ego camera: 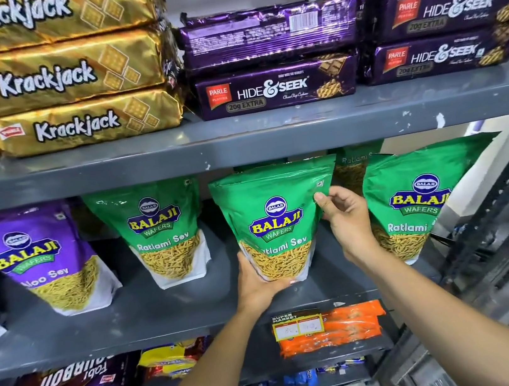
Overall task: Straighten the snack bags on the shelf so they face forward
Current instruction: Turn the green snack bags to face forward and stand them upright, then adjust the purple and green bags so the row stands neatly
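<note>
Head view: green Balaji Ratlami Sev bag (275, 222) upright on the middle shelf (165, 312), label facing forward, long axis vertical. Left hand (260, 284) cups its base; right hand (345, 215) fingers pinch its right edge.

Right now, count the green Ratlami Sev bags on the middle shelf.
4. One stands left of centre, one is held by both hands in the middle, one stands at the right, and one is partly hidden behind. More may sit further back.
</note>
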The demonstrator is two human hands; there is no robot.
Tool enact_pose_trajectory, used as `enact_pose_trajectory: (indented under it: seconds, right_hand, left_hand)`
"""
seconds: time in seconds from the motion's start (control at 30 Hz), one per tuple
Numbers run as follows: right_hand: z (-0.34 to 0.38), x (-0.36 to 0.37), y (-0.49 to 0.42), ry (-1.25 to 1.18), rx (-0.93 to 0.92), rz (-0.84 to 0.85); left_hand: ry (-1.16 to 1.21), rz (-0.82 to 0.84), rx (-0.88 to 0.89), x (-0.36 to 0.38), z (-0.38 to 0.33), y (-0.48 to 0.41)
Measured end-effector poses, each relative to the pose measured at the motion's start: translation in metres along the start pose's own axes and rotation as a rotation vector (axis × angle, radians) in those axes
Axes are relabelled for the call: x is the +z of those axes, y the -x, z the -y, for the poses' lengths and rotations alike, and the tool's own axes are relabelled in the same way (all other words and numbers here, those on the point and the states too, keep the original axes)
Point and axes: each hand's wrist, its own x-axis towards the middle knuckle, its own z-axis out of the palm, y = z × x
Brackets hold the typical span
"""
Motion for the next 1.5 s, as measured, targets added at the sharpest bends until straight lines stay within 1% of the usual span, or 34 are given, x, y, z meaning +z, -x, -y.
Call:
enact_pose_trajectory:
  seconds: [0.17,0.37,0.57,0.7,0.73,0.77,0.8,0.83,0.87,0.9,0.93,0.97,1.0,1.07,1.1,1.13,1.2,1.27,1.4,1.5]
  right_hand:
    - [-0.004,-0.001,0.003,0.016,-0.020,-0.002]
    - [-0.011,0.001,0.003,0.014,-0.034,-0.034]
    - [-0.006,0.008,0.010,0.017,-0.048,-0.068]
    - [0.000,0.011,0.019,0.072,-0.046,-0.144]
    - [0.002,0.011,0.025,0.103,-0.075,-0.186]
    - [0.004,0.012,0.035,0.141,-0.134,-0.247]
    - [0.003,0.013,0.047,0.184,-0.218,-0.318]
    - [0.001,0.013,0.062,0.243,-0.320,-0.375]
    - [-0.002,0.020,0.080,0.312,-0.414,-0.389]
    - [-0.004,0.033,0.096,0.360,-0.490,-0.339]
    - [-0.006,0.048,0.108,0.392,-0.539,-0.245]
    - [-0.009,0.067,0.118,0.408,-0.561,-0.111]
    - [-0.011,0.090,0.123,0.441,-0.555,0.038]
    - [-0.023,0.136,0.117,0.544,-0.460,0.271]
    - [-0.031,0.157,0.106,0.575,-0.357,0.339]
    - [-0.038,0.176,0.095,0.574,-0.235,0.368]
    - [-0.050,0.203,0.070,0.508,0.002,0.358]
    - [-0.058,0.216,0.051,0.467,0.140,0.328]
    - [-0.083,0.218,0.047,0.531,0.178,0.318]
    - [-0.088,0.217,0.061,0.499,0.180,0.300]
  left_hand:
    - [-0.004,0.001,0.023,0.000,0.003,0.001]
    - [0.027,0.019,0.038,-0.002,0.006,0.002]
    - [0.065,0.003,0.059,-0.003,0.011,0.003]
    - [0.005,0.074,0.109,-0.011,0.002,0.009]
    - [-0.029,0.060,0.116,-0.016,0.001,0.014]
    - [-0.064,0.003,0.130,-0.024,0.000,0.022]
    - [-0.096,-0.095,0.158,-0.034,0.002,0.031]
    - [-0.127,-0.231,0.185,-0.046,0.004,0.041]
    - [-0.144,-0.379,0.191,-0.060,0.010,0.049]
    - [-0.149,-0.510,0.173,-0.077,0.014,0.053]
    - [-0.154,-0.601,0.149,-0.092,0.017,0.052]
    - [-0.169,-0.650,0.113,-0.107,0.021,0.047]
    - [-0.175,-0.652,0.066,-0.124,0.024,0.037]
    - [-0.135,-0.525,0.019,-0.154,0.021,0.014]
    - [-0.099,-0.448,0.012,-0.167,0.018,0.001]
    - [-0.062,-0.377,-0.008,-0.178,0.017,-0.013]
    - [-0.019,-0.277,-0.030,-0.196,0.015,-0.037]
    - [-0.054,-0.190,-0.026,-0.209,0.014,-0.055]
    - [-0.112,-0.152,-0.026,-0.216,0.009,-0.054]
    - [-0.126,-0.129,-0.013,-0.221,0.015,-0.042]
